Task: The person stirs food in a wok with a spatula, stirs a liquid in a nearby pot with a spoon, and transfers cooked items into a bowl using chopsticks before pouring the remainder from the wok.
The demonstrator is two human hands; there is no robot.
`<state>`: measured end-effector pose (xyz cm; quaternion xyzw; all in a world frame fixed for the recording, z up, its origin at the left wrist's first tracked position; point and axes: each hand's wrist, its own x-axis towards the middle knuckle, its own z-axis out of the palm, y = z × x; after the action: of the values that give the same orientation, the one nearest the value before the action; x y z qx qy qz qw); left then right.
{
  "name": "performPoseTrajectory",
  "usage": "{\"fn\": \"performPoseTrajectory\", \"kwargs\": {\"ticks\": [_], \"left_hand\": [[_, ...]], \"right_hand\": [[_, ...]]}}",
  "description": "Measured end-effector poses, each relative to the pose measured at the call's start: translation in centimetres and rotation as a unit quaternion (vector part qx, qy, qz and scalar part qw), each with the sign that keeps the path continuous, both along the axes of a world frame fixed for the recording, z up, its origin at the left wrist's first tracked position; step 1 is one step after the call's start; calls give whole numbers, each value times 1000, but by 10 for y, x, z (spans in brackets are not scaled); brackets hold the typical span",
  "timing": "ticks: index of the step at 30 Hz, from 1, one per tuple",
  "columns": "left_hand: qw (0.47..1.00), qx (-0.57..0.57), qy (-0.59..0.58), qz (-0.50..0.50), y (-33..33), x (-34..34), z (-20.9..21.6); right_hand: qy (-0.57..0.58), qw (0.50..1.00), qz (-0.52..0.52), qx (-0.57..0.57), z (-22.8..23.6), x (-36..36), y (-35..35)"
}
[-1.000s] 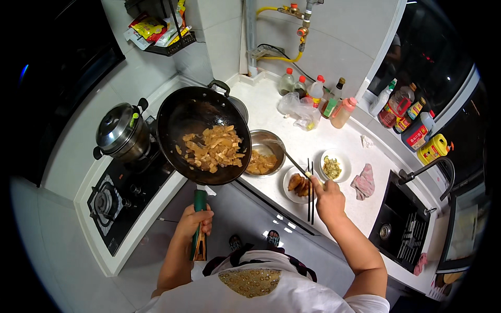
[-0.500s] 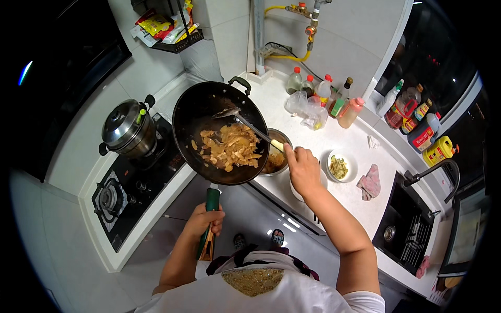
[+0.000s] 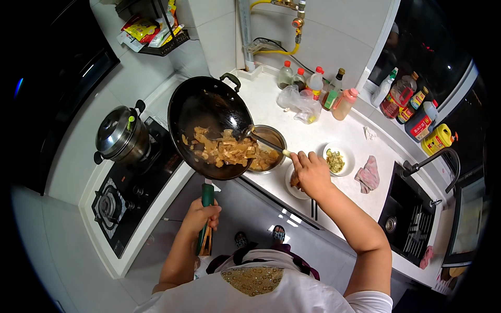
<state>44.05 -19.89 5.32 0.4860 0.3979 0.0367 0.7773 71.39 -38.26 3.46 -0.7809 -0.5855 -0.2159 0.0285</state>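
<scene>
My left hand (image 3: 200, 215) is closed around the green handle of a black wok (image 3: 209, 99), held up and tipped to the right. Sliced brown food (image 3: 222, 150) lies along its lower right side. Under that edge stands a steel bowl (image 3: 277, 136) with similar slices (image 3: 267, 160) inside. My right hand (image 3: 311, 175) grips the pale handle end of a metal spatula (image 3: 269, 143), whose head is at the food near the wok's rim. Partly hidden under the right hand is a white dish (image 3: 290, 193) holding something brown.
A lidded steel pot (image 3: 123, 136) stands on the black hob (image 3: 135, 175). On the counter are a white bowl (image 3: 350, 155) of chopped greenish food, a pink cloth (image 3: 368, 175), a plastic bag (image 3: 301, 104) and several bottles (image 3: 314, 82). Farther right is a black sink (image 3: 399, 208).
The wok has shifted slightly left and tilts more toward the steel bowl. Food has slid to its right edge, and more shows in the bowl. The spatula head has moved right and down.
</scene>
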Motion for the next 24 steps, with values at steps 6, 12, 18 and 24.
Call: {"fn": "performPoseTrajectory", "kwargs": {"ticks": [6, 12, 18, 24], "left_hand": [[1000, 26, 5, -4, 7, 8, -6], [998, 53, 4, -12, 5, 18, -8], [999, 51, 3, -20, 2, 31, -8], [996, 79, 16, -30, 4, 41, -16]], "right_hand": [[-14, 1000, -18, 5, 20, -3, -30], [13, 995, -48, 83, 20, 4, -25], [88, 987, -72, 111, -18, 10, 27], [121, 989, -71, 48, -14, 9, 8]]}}
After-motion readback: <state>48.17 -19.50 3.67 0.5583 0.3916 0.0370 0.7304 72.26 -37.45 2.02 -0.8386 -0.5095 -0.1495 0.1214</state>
